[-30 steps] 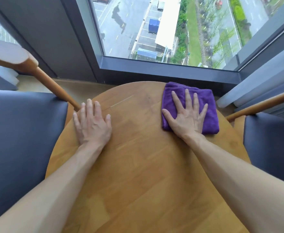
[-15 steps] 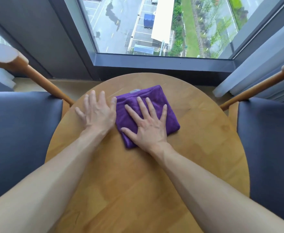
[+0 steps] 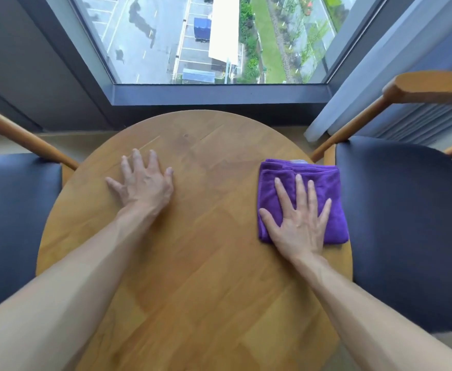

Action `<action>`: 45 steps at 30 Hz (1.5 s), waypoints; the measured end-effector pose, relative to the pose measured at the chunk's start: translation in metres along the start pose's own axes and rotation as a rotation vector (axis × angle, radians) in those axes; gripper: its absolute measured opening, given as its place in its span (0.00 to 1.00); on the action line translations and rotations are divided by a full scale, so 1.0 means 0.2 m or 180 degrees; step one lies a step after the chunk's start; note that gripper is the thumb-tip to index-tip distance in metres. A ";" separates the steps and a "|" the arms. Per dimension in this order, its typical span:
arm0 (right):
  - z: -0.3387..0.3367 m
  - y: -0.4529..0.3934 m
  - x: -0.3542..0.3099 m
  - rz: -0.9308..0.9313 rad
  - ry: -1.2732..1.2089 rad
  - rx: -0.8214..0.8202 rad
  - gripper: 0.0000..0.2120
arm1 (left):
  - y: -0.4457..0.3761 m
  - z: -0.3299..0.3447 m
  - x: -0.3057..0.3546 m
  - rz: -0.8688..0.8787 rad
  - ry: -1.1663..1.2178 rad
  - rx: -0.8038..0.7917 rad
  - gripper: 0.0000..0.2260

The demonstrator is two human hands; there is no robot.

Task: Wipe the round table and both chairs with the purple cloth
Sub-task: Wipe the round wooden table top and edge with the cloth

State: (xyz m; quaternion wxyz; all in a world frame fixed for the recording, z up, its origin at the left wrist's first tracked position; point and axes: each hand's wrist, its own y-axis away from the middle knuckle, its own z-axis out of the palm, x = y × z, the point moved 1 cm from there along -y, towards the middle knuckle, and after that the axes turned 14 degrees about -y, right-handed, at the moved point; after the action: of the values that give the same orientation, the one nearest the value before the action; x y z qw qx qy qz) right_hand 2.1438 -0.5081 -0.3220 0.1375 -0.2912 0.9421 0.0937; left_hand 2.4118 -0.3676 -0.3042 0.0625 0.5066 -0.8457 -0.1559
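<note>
The round wooden table (image 3: 206,263) fills the middle of the head view. A folded purple cloth (image 3: 286,168) lies at the table's right edge, close to the right chair. My right hand (image 3: 299,226) presses flat on the cloth, fingers spread, palm on its near half. My left hand (image 3: 144,183) rests flat on the bare wood at the left, fingers apart, holding nothing. The left chair (image 3: 13,210) and the right chair (image 3: 406,223) have dark blue seats and wooden frames, and both stand tight against the table.
A large window (image 3: 206,36) with a dark sill runs just behind the table. A pale curtain (image 3: 380,76) hangs at the back right, behind the right chair's wooden backrest (image 3: 428,87).
My right hand slid the cloth from the far right to the middle next to my left hand, then back to the right edge, nearer me. My left hand stayed flat on the table.
</note>
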 end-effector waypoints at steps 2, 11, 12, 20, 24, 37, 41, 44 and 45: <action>0.06 0.07 -0.19 -0.0257 -0.0125 -0.0061 0.35 | 0.00 -0.02 0.00 0.0016 0.0008 -0.0041 0.26; 0.28 0.43 -0.68 -0.1297 -0.0177 -0.0464 0.35 | 0.05 -0.04 -0.01 0.0111 -0.0285 0.0041 0.26; 0.27 0.42 -0.64 -0.1319 -0.0150 -0.0440 0.34 | 0.06 -0.04 0.01 0.0120 -0.0280 0.0083 0.26; 0.02 0.31 0.00 -0.0387 0.0136 -0.0280 0.34 | 0.28 0.05 0.25 0.0915 -0.0101 0.0151 0.24; -0.06 0.44 0.23 0.0064 0.0119 -0.0234 0.33 | 0.41 0.06 0.33 0.1359 -0.0055 0.0268 0.24; -0.27 0.51 0.04 0.1202 -0.2509 0.1310 0.22 | 0.89 0.23 0.60 0.2916 0.0231 0.0633 0.24; -0.37 0.33 0.13 0.0900 -0.1900 0.0803 0.19 | 1.13 0.38 0.71 0.2775 -0.0490 0.0478 0.33; -0.33 0.25 0.13 0.0516 -0.1542 0.0168 0.18 | 1.25 0.45 0.61 0.2993 -0.0643 0.0666 0.33; -0.31 0.23 0.12 0.0539 -0.1463 0.0061 0.18 | 1.25 0.46 0.55 0.3147 -0.0713 0.0741 0.32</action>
State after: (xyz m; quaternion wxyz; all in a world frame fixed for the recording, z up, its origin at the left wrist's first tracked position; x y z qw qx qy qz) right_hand 2.0846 -0.4990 -0.2662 0.3426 -0.1809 0.9079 0.1598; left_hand 2.1261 -0.3355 -0.3151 -0.0190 0.0305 -0.9972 -0.0659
